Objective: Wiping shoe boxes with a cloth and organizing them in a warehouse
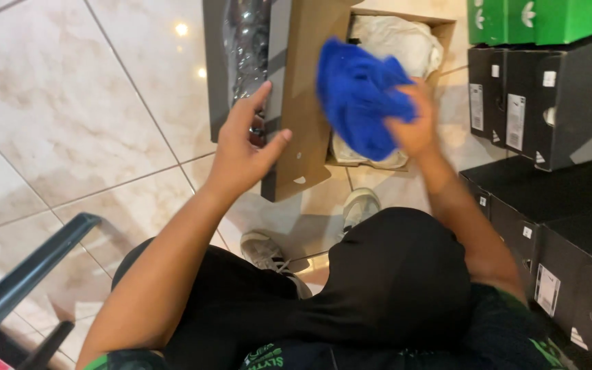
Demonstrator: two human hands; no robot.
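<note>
My right hand (pixel 411 127) grips a bunched blue cloth (pixel 359 96) and holds it over an open cardboard shoe box (pixel 447 31) lined with white paper (pixel 395 38). My left hand (pixel 244 147) rests on the edge of the box's raised lid (pixel 303 103), thumb on the brown inner face, fingers spread toward the dark outer side. The box sits on the tiled floor in front of my feet.
Black shoe boxes (pixel 549 103) are stacked at the right, with green boxes (pixel 543 17) above them. More black boxes (pixel 570 260) stand at the lower right. My light sneakers (pixel 268 250) rest on the beige tiles (pixel 70 116). A dark metal bar (pixel 29 270) crosses the lower left.
</note>
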